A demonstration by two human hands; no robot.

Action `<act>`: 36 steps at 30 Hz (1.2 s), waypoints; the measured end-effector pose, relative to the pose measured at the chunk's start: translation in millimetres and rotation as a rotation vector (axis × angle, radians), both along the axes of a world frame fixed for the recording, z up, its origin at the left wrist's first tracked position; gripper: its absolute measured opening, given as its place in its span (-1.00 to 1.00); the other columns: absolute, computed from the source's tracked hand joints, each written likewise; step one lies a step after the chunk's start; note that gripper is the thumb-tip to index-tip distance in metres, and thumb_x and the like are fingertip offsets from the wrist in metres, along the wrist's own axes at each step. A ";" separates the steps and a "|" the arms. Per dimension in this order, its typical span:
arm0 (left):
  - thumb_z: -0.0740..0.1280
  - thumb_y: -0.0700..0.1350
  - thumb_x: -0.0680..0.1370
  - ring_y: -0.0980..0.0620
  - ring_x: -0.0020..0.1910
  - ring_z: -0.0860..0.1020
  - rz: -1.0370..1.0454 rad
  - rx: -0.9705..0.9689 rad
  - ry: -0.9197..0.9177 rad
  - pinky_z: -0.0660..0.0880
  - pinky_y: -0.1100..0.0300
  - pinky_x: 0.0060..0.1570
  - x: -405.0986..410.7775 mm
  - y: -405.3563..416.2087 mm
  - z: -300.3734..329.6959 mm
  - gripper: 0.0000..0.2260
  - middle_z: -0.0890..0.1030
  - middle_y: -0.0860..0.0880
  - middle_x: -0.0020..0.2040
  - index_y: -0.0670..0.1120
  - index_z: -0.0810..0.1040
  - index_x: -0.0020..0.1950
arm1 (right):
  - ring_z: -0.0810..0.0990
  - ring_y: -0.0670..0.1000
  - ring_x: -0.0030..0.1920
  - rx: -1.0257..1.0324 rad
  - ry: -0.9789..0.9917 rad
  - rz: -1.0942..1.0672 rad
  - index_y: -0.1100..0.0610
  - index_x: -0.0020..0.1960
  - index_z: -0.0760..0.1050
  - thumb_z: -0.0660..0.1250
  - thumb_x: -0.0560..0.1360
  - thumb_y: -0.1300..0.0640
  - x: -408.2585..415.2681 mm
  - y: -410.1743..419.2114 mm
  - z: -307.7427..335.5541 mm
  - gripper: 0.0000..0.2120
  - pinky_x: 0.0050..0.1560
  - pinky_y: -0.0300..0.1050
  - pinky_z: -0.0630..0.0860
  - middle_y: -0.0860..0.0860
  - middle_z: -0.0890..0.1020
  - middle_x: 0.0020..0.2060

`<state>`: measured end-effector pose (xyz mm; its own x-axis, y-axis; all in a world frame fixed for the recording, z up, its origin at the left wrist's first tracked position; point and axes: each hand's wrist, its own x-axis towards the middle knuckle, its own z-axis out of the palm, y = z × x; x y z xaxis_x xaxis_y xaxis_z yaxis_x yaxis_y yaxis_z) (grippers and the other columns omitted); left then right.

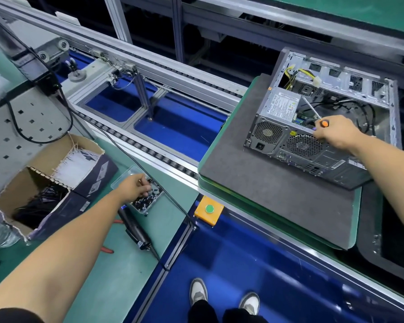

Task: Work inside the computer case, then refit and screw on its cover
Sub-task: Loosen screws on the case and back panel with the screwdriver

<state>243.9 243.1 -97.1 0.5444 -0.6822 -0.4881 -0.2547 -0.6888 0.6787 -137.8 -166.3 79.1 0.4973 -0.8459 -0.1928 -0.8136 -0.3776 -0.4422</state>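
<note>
An open computer case [294, 145] lies on its side on a grey foam pad [266, 194] at the right, its cover off and cables and power supply exposed. My right hand [334, 134] rests on the case's rear edge and grips an orange-handled screwdriver [313, 111] whose shaft points up and left over the interior. My left hand [137, 186] reaches into a clear plastic tray of small black screws [147, 201] on the green bench, fingers curled down among them. Whether it holds a screw is hidden. A dark panel [397, 248] lies at the far right edge.
A black electric screwdriver [135, 229] with its cord lies by the screw tray. A cardboard box of white and black cable ties [54, 183] stands at the left. An orange box with a green button [209, 209] sits on the conveyor rail. Roller conveyor tracks run diagonally across the middle.
</note>
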 end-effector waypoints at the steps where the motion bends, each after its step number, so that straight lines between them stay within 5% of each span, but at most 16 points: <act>1: 0.32 -0.34 0.62 -0.10 -0.16 0.59 0.015 -0.012 0.036 0.54 0.12 -0.14 1.2 1.9 0.6 -0.91 0.67 -0.31 -0.04 -0.23 0.45 -0.05 | 0.30 0.10 -0.32 -0.006 0.004 0.003 0.18 -0.31 0.41 0.36 0.41 0.29 0.0 0.0 -0.2 -0.82 -0.23 -0.01 0.24 0.12 0.43 -0.39; 6: 0.37 -0.35 0.59 0.03 -0.30 0.60 -0.038 0.039 0.021 0.52 0.32 -0.36 6.9 9.9 -3.3 -0.88 0.67 -0.28 -0.11 -0.24 0.45 -0.06 | 0.33 0.12 -0.32 -0.027 0.022 0.025 0.20 -0.36 0.40 0.37 0.41 0.30 1.1 -1.1 -1.1 -0.78 -0.23 0.01 0.25 0.14 0.44 -0.40; 14: 0.40 -0.22 0.60 0.11 -0.41 0.55 -0.114 0.140 -0.112 0.39 0.22 -0.35 7.5 12.3 -10.4 -0.87 0.67 -0.07 -0.27 -0.10 0.49 0.08 | 0.32 0.10 -0.34 -0.011 -0.012 -0.007 0.28 -0.31 0.40 0.37 0.38 0.28 -1.7 -4.7 -4.9 -0.83 -0.30 -0.05 0.24 0.10 0.43 -0.43; 20: 0.29 -0.16 0.68 -0.04 -0.22 0.62 -0.129 0.171 -0.109 0.50 0.10 -0.08 9.4 11.9 -12.1 -0.91 0.69 -0.19 -0.16 -0.11 0.59 0.06 | 0.31 0.10 -0.35 -0.020 -0.018 0.006 0.33 -0.30 0.39 0.37 0.38 0.28 -2.5 -4.9 -5.8 -0.81 -0.31 -0.03 0.24 0.11 0.43 -0.43; 28: 0.36 -0.22 0.63 -0.10 -0.14 0.71 0.006 0.107 -0.153 0.53 0.05 -0.12 4.6 8.4 -18.0 -0.92 0.70 -0.16 -0.15 -0.23 0.52 0.02 | 0.29 0.10 -0.36 -0.004 -0.027 0.012 0.32 -0.31 0.38 0.36 0.39 0.31 -2.7 -4.7 -5.8 -0.82 -0.30 -0.02 0.23 0.11 0.40 -0.43; 33: 0.49 -0.14 0.53 0.03 -0.11 0.66 -0.133 0.260 -0.391 0.59 0.05 0.00 7.3 7.8 -11.4 -0.90 0.69 0.07 -0.16 0.03 0.61 -0.12 | 0.28 0.09 -0.34 -0.001 -0.034 0.019 0.39 -0.28 0.35 0.34 0.38 0.32 -2.5 -6.5 -6.6 -0.81 -0.26 -0.01 0.24 0.13 0.39 -0.43; 36: 0.46 -0.10 0.56 0.05 -0.01 0.62 -0.238 0.303 -0.524 0.57 0.05 0.03 3.5 4.9 -10.4 -0.90 0.65 0.11 -0.05 0.10 0.64 -0.01 | 0.28 0.08 -0.35 0.011 -0.047 0.007 0.37 -0.29 0.35 0.35 0.37 0.32 -3.1 -8.5 -8.3 -0.81 -0.26 -0.02 0.25 0.12 0.40 -0.43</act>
<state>247.4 248.0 -107.6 0.6133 -0.6876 -0.3886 -0.6688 -0.7139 0.2076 -140.9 -174.9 70.9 0.5124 -0.8400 -0.1784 -0.7890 -0.3785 -0.4839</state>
